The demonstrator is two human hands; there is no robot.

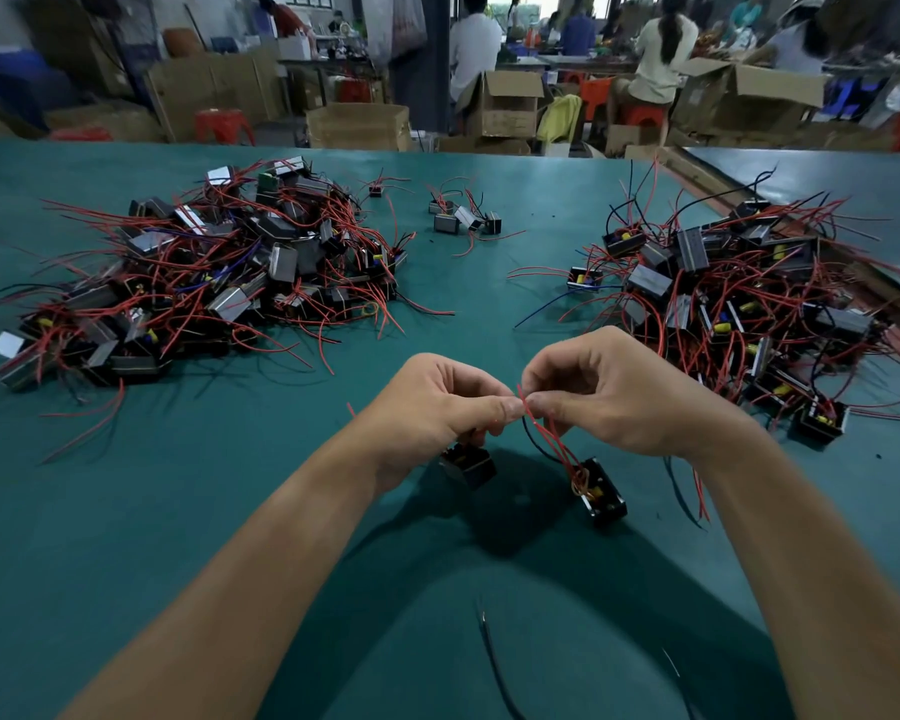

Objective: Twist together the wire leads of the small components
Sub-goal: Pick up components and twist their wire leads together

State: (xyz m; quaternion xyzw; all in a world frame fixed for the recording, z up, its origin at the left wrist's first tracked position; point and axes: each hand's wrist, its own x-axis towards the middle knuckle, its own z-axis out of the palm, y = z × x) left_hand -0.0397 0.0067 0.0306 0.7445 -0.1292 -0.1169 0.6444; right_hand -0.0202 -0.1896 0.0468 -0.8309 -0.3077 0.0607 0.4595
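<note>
The left hand (437, 402) and right hand (630, 402) pinch the red leads (549, 433), apparently mid-twist; the left heap (204, 272) or right heap (739, 304) likely still waits.

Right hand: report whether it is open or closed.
Closed: the right hand pinches the red leads between thumb and fingers; they run down to the black component.

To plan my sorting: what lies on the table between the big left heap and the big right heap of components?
Head view: a small cluster of components and one lone component lie between left heap and right heap; elsewhere bare green table.
</note>
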